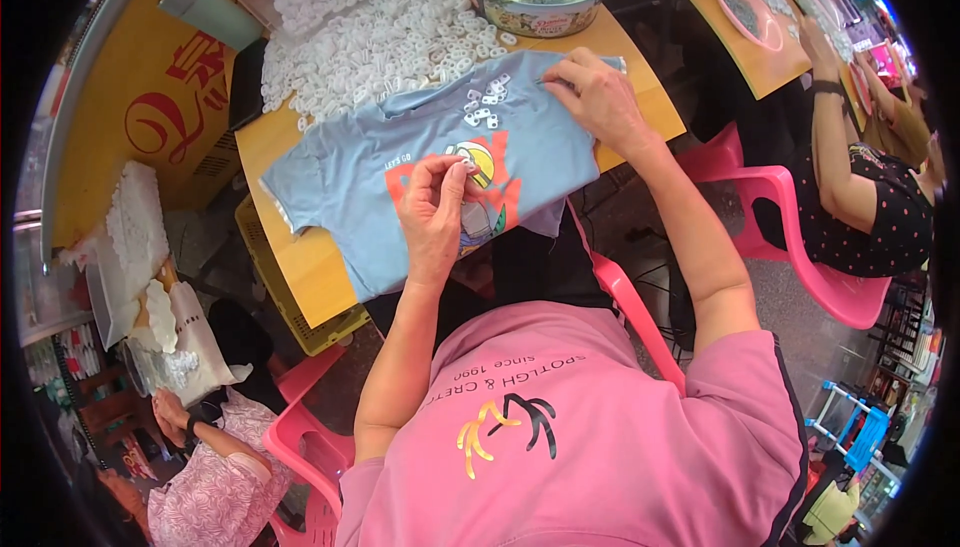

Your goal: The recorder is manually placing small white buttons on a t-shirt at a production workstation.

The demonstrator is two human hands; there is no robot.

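Observation:
A light blue T-shirt (350,162) with a printed picture lies spread over the table edge and my lap. Above its print, my left hand (432,212) pinches a small white plastic piece (468,164) between thumb and fingertips. My right hand (605,107) is over the shirt's far right part, its thumb and forefinger drawn together; whatever they hold is too small to make out. Between the hands, a little farther off, several white oval pieces with holes (484,100) lie loose on the cloth.
A big heap of similar white pieces (360,17) covers the table's far side. Beside it stands a round tin (540,17) with small grey parts inside. The wooden table (650,97) ends at my right. People on pink chairs (790,217) sit at both sides.

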